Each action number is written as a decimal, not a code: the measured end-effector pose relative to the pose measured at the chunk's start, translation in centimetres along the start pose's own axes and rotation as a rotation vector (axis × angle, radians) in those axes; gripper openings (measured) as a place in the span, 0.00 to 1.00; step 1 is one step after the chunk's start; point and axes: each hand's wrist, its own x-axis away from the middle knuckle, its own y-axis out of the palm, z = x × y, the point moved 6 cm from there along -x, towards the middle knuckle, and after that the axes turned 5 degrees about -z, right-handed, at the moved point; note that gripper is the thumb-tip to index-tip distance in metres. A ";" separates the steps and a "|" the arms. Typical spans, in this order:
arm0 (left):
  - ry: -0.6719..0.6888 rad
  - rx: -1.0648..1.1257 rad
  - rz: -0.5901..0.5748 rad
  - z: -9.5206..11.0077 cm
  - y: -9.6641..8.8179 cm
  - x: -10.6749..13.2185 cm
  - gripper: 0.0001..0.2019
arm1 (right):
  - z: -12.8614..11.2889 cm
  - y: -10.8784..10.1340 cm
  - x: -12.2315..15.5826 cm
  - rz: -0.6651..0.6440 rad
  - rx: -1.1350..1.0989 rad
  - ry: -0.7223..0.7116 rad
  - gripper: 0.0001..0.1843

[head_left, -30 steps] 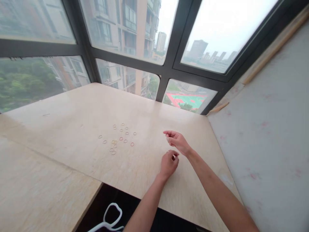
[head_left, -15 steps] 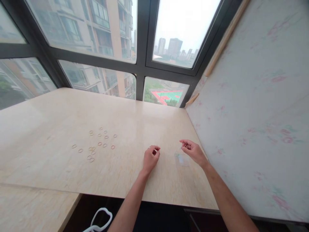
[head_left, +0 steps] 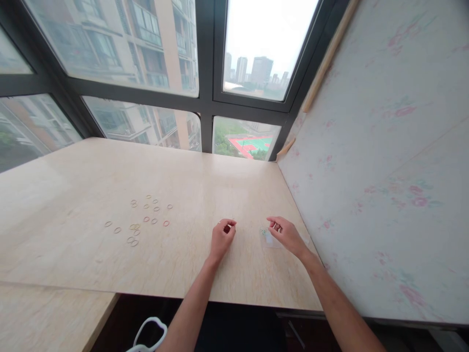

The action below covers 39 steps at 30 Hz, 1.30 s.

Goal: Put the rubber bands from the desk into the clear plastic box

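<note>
Rings (head_left: 136, 227) lie loose, nine o'clock of left hand (head_left: 222, 238), outside clear packet (head_left: 269, 239) by right hand (head_left: 287, 235); fingers curled, can't tell on what.

Your desk (head_left: 110, 269) is pale and mottled, its front left part jutting toward you beyond a seam (head_left: 54, 287). On its left half you have thin rings (head_left: 135, 227) scattered, some overlapping, two of them red. Near the right edge lies a clear packet (head_left: 269, 239), partly hidden from you.
</note>
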 end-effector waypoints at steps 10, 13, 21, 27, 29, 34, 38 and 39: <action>-0.017 -0.001 -0.004 0.2 -0.1 0.0 0.06 | 0.4 0.8 0.3 -0.053 -0.002 -0.013 0.15; -0.017 0.001 -0.008 0.2 -0.1 0.0 0.06 | 0.3 1.1 0.4 -0.084 0.008 -0.034 0.15; -0.005 -0.015 -0.017 0.0 0.0 0.3 0.06 | 0.3 1.2 0.4 -0.090 0.056 -0.067 0.15; 0.009 -0.032 -0.016 -0.1 0.0 0.6 0.06 | -0.3 1.0 0.3 -0.083 0.129 -0.108 0.13; 0.006 -0.034 -0.019 -0.1 0.0 0.6 0.05 | -0.5 0.7 0.3 -0.068 0.129 -0.119 0.13; -0.002 -0.042 -0.022 0.0 0.1 0.6 0.05 | -0.9 0.1 0.5 -0.029 0.104 -0.134 0.12; -0.019 -0.044 -0.030 0.0 0.1 0.7 0.06 | -1.0 0.1 0.6 -0.035 0.094 -0.156 0.12; -0.021 -0.043 -0.031 0.0 0.1 0.7 0.06 | -1.0 0.2 0.6 -0.041 0.094 -0.161 0.12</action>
